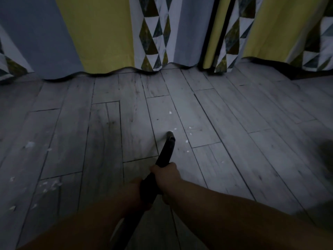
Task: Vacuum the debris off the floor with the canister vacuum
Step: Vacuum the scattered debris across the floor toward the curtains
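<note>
Dim light. Right hand (166,173) grips black curved vacuum tube (168,148) forward; left hand (136,189) grips just behind. Tube tip down at grey wood-plank floor (252,114), beside small white debris flecks (189,127). Yellow-and-grey triangle-patterned curtains (100,33) hang behind.

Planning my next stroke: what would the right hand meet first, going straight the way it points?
The right hand grips the vacuum tube; past its tip, probably the white scraps first, the curtain further.

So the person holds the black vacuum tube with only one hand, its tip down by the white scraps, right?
No: both hands grip the black tube, right hand ahead of left hand, as the head view shows. Its tip is down by the white scraps.
</note>
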Demonstrator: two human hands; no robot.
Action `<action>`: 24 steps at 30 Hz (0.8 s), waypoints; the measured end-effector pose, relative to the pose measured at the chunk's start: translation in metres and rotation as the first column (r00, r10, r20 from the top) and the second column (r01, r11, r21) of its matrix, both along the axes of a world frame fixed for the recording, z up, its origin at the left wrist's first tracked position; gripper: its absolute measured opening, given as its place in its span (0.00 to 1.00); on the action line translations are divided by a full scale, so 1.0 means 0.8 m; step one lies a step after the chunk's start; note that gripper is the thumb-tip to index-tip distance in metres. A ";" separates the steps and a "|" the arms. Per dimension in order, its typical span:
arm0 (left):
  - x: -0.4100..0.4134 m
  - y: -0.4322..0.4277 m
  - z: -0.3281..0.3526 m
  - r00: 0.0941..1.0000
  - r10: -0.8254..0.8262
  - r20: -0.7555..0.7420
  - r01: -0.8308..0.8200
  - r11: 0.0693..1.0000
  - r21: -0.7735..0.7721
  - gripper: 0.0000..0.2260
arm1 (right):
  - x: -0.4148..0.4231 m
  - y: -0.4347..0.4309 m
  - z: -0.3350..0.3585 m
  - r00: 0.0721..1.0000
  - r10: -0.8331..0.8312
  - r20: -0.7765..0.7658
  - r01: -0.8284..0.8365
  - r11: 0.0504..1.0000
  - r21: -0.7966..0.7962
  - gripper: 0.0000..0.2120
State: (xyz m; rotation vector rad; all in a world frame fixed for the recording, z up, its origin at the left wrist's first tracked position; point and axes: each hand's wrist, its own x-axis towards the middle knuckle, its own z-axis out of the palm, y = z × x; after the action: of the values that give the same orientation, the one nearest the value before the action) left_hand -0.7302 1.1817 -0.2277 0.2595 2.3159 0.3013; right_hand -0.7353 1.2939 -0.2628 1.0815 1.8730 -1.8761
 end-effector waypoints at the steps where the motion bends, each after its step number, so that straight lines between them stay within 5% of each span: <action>1: 0.001 0.003 0.000 1.000 -0.002 0.006 0.002 1.000 0.005 0.26 | 0.002 0.003 -0.001 1.000 -0.010 0.007 0.010 1.000 -0.007 0.24; 24: -0.007 0.005 0.015 0.998 -0.066 -0.005 0.066 0.998 -0.024 0.24 | -0.012 0.003 0.009 0.999 0.016 0.037 -0.017 1.000 0.027 0.24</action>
State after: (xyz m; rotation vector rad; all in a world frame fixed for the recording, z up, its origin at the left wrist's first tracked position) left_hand -0.7362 1.1855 -0.2157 0.3247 2.3097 0.2402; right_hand -0.7448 1.2966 -0.2553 1.0980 1.8862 -1.8146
